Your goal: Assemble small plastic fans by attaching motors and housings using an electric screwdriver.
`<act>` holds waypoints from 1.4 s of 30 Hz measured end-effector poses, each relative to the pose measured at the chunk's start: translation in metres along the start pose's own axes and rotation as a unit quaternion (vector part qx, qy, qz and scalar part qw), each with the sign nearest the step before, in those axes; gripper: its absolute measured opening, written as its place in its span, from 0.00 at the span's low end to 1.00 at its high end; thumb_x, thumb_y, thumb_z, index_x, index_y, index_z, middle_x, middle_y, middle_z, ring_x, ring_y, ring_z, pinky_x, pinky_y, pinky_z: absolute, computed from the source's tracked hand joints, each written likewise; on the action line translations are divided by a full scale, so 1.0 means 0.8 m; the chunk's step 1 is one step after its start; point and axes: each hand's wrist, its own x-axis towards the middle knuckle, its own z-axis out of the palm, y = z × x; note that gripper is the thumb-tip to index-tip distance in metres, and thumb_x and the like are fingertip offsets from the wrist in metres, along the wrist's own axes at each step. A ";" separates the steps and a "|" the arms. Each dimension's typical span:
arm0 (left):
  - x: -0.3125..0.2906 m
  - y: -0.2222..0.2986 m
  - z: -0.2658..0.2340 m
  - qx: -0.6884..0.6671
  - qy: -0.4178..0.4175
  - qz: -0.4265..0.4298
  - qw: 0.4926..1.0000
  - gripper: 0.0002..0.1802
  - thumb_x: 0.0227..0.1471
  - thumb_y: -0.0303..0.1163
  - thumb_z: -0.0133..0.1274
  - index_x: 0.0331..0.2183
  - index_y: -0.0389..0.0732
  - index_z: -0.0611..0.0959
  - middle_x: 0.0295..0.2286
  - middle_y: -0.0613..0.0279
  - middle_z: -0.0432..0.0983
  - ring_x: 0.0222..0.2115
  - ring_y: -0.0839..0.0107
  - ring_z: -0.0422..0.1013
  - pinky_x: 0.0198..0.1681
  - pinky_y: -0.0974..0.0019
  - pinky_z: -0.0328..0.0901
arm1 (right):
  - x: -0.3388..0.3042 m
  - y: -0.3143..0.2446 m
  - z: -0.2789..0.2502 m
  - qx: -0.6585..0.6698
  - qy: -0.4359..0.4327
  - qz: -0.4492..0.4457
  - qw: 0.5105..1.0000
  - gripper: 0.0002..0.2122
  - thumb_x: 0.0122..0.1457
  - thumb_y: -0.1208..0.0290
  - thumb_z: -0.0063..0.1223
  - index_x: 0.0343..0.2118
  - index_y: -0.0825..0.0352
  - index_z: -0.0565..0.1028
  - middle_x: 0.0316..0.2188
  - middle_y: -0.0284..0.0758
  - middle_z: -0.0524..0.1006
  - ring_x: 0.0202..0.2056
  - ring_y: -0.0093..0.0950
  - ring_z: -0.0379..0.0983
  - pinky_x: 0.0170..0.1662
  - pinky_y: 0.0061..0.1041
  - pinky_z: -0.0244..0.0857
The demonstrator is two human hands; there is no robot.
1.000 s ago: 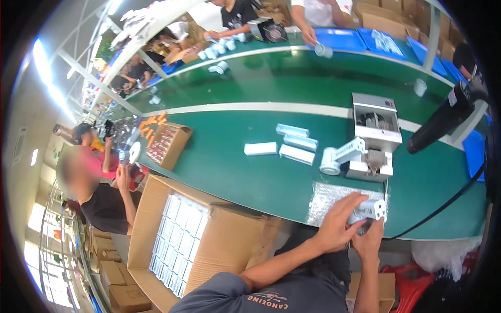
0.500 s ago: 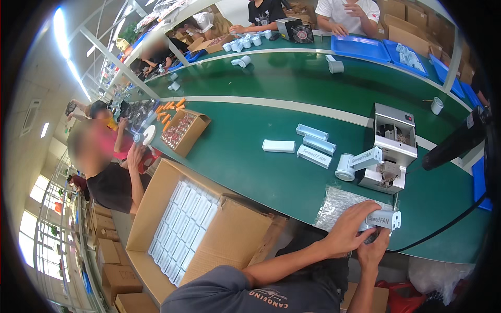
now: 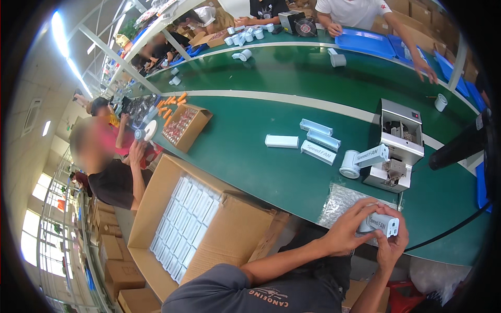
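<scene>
- Housing [image 3: 385, 225], light blue, sits between both hands at the bench's near edge, its slotted end facing right.
- I see the left hand [image 3: 348, 228] curled round its left side and the right hand [image 3: 391, 249] gripping from below and the right; both grasp it.
- I judge this unit partly assembled: body and round head seem joined, but fingers cover the joint, so I cannot confirm it.
- Just beyond lies bubble wrap [image 3: 334, 206]. A matching unit [image 3: 349, 166] stands by the metal machine [image 3: 404, 148], head and arm together; I cannot tell whether it touches.
- Four loose shells [image 3: 282, 141] lie on the green bench [image 3: 235, 141], seemingly left to be worked.
- Left of the hands, I have a large carton [image 3: 151, 208] holding neat rows of pale pieces [image 3: 185, 224]; how deep they go, I cannot tell.
- Farther off, a small box [image 3: 198, 131] holds many reddish parts [image 3: 179, 124], with orange pieces [image 3: 168, 104] behind it.
- Across the line, I make out a blue tray [image 3: 362, 43] near a co-worker in white [image 3: 352, 8].
</scene>
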 end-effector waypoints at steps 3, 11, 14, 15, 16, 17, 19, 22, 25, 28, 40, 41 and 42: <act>-0.003 0.007 0.003 -0.020 0.023 -0.067 0.997 0.35 0.49 0.26 0.66 0.58 0.35 0.73 0.56 0.47 0.68 0.59 0.49 0.66 0.61 0.56 0.62 | -0.004 0.005 -0.001 -0.013 0.022 0.000 1.000 0.26 0.53 0.63 0.73 0.49 0.76 0.76 0.42 0.43 0.81 0.47 0.34 0.77 0.55 0.33 0.69; -0.003 -0.003 0.002 -0.047 0.014 -0.029 0.998 0.35 0.46 0.21 0.63 0.58 0.33 0.72 0.54 0.48 0.67 0.55 0.52 0.68 0.58 0.60 0.64 | -0.004 0.007 0.004 -0.048 0.034 -0.004 0.998 0.26 0.53 0.64 0.73 0.49 0.76 0.76 0.42 0.44 0.81 0.46 0.33 0.77 0.53 0.31 0.69; 0.002 0.004 0.001 -0.056 -0.001 -0.030 0.998 0.35 0.46 0.19 0.61 0.58 0.32 0.72 0.53 0.47 0.67 0.54 0.51 0.68 0.57 0.60 0.64 | -0.010 0.011 0.002 -0.055 0.057 -0.010 0.997 0.26 0.53 0.65 0.73 0.49 0.77 0.76 0.41 0.45 0.81 0.46 0.33 0.77 0.53 0.31 0.70; 0.002 0.004 0.001 -0.055 0.000 -0.030 0.998 0.35 0.46 0.19 0.61 0.58 0.32 0.72 0.53 0.47 0.67 0.54 0.51 0.68 0.57 0.60 0.64 | -0.011 0.012 0.001 -0.056 0.071 -0.009 0.996 0.25 0.53 0.65 0.73 0.48 0.77 0.76 0.41 0.45 0.81 0.46 0.33 0.77 0.53 0.32 0.70; 0.003 0.003 0.001 -0.040 -0.006 -0.024 0.999 0.35 0.46 0.19 0.61 0.58 0.33 0.72 0.53 0.47 0.67 0.54 0.51 0.68 0.56 0.60 0.65 | -0.013 0.012 0.000 -0.055 0.070 -0.009 0.996 0.25 0.53 0.65 0.73 0.48 0.77 0.76 0.41 0.45 0.81 0.46 0.33 0.77 0.53 0.32 0.70; 0.003 0.003 0.001 -0.025 -0.013 -0.018 0.999 0.35 0.46 0.19 0.61 0.58 0.33 0.72 0.53 0.48 0.66 0.54 0.50 0.68 0.56 0.60 0.65 | -0.014 0.013 -0.002 -0.050 0.072 -0.004 0.996 0.25 0.52 0.65 0.73 0.48 0.77 0.76 0.41 0.45 0.81 0.46 0.33 0.77 0.53 0.32 0.70; 0.002 0.004 0.000 -0.029 -0.014 -0.024 0.999 0.35 0.46 0.19 0.61 0.58 0.33 0.72 0.53 0.48 0.67 0.54 0.50 0.69 0.55 0.60 0.65 | -0.015 0.014 -0.003 -0.046 0.075 0.001 0.996 0.25 0.52 0.65 0.73 0.48 0.77 0.76 0.41 0.45 0.81 0.45 0.33 0.77 0.53 0.32 0.70; 0.004 0.008 -0.001 -0.042 -0.019 -0.045 0.998 0.36 0.45 0.19 0.61 0.58 0.34 0.73 0.53 0.49 0.67 0.54 0.51 0.69 0.54 0.61 0.66 | -0.015 0.016 -0.002 -0.057 0.075 -0.012 0.996 0.26 0.52 0.65 0.74 0.48 0.77 0.76 0.41 0.45 0.81 0.45 0.33 0.77 0.53 0.32 0.70; 0.006 0.008 -0.001 -0.053 -0.020 -0.059 0.997 0.36 0.44 0.18 0.63 0.57 0.33 0.73 0.52 0.50 0.68 0.54 0.52 0.70 0.54 0.61 0.67 | -0.015 0.017 -0.001 -0.056 0.090 -0.019 0.994 0.26 0.52 0.64 0.74 0.48 0.77 0.76 0.40 0.45 0.82 0.45 0.33 0.78 0.52 0.31 0.70; 0.005 0.006 -0.002 -0.061 -0.010 -0.057 0.996 0.36 0.43 0.18 0.64 0.56 0.33 0.74 0.52 0.50 0.69 0.54 0.52 0.70 0.55 0.60 0.67 | -0.006 0.011 -0.003 -0.065 0.073 -0.021 0.995 0.26 0.51 0.64 0.74 0.48 0.77 0.76 0.40 0.44 0.82 0.44 0.32 0.78 0.52 0.31 0.71; 0.000 0.008 -0.003 -0.072 0.000 -0.058 0.996 0.34 0.43 0.19 0.65 0.54 0.33 0.75 0.53 0.48 0.70 0.55 0.52 0.70 0.57 0.58 0.66 | 0.005 0.000 -0.005 -0.035 0.015 0.010 0.999 0.22 0.48 0.69 0.72 0.44 0.75 0.77 0.39 0.42 0.82 0.44 0.30 0.77 0.50 0.28 0.70; -0.004 0.009 -0.001 -0.065 0.003 -0.057 0.996 0.34 0.43 0.20 0.66 0.54 0.33 0.75 0.53 0.48 0.70 0.55 0.52 0.70 0.57 0.58 0.66 | -0.001 0.004 -0.008 -0.050 0.014 0.002 0.999 0.23 0.49 0.68 0.71 0.45 0.75 0.76 0.40 0.42 0.81 0.45 0.30 0.76 0.50 0.29 0.69; -0.005 0.009 0.000 -0.066 0.001 -0.055 0.996 0.34 0.43 0.20 0.66 0.54 0.33 0.75 0.53 0.48 0.70 0.55 0.52 0.70 0.57 0.58 0.66 | -0.003 0.006 -0.010 -0.066 0.015 -0.007 0.998 0.24 0.51 0.67 0.71 0.47 0.75 0.76 0.40 0.42 0.81 0.46 0.29 0.75 0.51 0.30 0.69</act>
